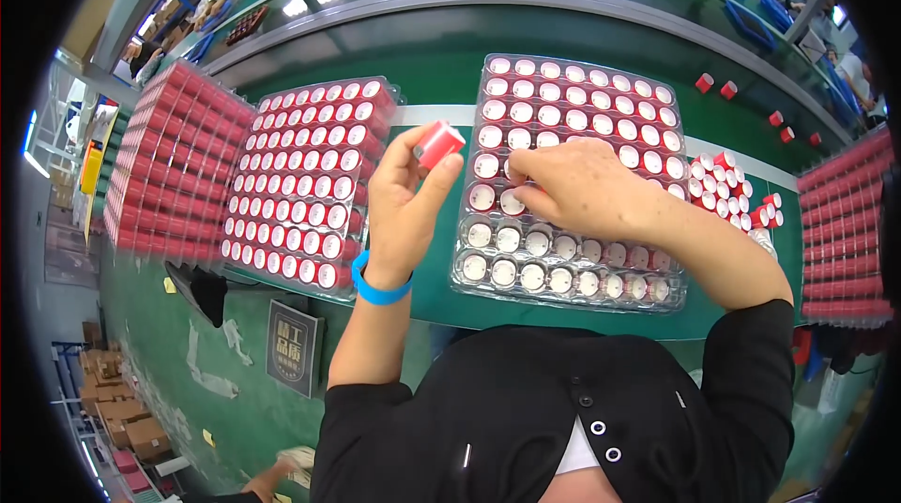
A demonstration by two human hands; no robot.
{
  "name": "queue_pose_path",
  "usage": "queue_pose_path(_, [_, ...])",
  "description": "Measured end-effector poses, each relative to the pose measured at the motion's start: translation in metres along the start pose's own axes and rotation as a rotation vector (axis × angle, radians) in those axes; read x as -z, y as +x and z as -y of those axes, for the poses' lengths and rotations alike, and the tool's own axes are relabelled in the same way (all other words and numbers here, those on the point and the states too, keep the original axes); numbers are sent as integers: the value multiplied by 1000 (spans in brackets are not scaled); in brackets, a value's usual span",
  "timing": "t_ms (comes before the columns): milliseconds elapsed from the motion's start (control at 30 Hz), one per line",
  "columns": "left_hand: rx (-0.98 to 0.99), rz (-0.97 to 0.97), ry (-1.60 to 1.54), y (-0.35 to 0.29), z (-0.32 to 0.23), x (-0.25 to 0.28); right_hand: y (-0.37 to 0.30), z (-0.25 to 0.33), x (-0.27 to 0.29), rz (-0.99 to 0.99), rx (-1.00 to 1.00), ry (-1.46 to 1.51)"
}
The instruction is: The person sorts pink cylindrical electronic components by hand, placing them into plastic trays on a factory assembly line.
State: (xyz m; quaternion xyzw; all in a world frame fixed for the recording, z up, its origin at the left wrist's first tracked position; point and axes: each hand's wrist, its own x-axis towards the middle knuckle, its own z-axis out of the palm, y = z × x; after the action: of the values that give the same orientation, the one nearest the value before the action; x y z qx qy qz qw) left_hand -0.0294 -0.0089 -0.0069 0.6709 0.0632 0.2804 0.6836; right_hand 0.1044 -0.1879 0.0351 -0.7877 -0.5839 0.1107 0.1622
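My left hand (406, 198), wearing a blue wristband (383, 289), is closed round a small red cylinder with a white end (439, 144) and holds it up between the two trays. A clear plastic tray (469, 295) in front of me carries rows of similar cylinders, white ends up. Over its left-middle part, my right hand (582, 186) reaches in with bent fingers and thumb drawn together at the cylinders. What lies between those fingertips is mostly hidden. The nearest rows look paler and show little red.
Left of it stands another filled tray (298, 186), beside a tall tilted stack of trays (174, 165). Loose red cylinders (721, 186) cluster at the right; several more lie farther back. Another stack (845, 231) stands far right. A conveyor (526, 1) crosses behind, with people beyond.
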Motion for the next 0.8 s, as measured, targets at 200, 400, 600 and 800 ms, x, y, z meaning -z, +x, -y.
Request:
queue_pose_path(200, [60,-4,29,-23,11,18,23,20,-18,158,-85,-161])
queue_pose_path(400, [48,12,13,-32,17,23,33,29,-14,183,-172,-211])
queue_pose_path(600, [42,-5,4,-41,20,34,34,31,-14,315,-56,-380])
queue_pose_path(800, [54,-8,8,-48,20,37,14,7,-12,223,514,-594])
